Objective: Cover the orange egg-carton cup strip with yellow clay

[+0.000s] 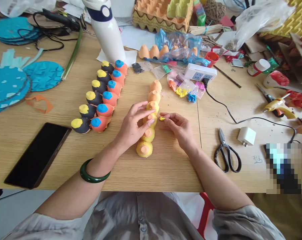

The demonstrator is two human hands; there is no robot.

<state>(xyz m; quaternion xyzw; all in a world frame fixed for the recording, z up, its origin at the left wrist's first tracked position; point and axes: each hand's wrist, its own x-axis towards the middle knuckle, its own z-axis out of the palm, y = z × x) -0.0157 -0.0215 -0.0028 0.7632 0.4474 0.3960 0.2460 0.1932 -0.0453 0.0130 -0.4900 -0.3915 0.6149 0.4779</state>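
Observation:
An egg carton strip [144, 149] stands cups-up in front of me, its nearer cups coated yellow with bare orange tops and its two farthest cups plain orange. My left hand [133, 125] rests on the strip from the left, thumb and fingers around a middle cup. Just right of the strip, my right hand [179, 128] pinches a small piece of yellow clay [162, 118] between thumb and fingertips. Left of these stand two finished-looking strips: a black carton strip [100, 87] with yellow tops and an orange carton strip [111, 99] with blue tops.
A phone [38, 155] lies at the left; scissors [224, 153] and a white charger [246, 136] lie at the right. Behind are a white bottle [107, 33], a power strip [200, 72] with a trailing cable, bags of coloured clay [182, 90] and stacked egg trays [161, 16].

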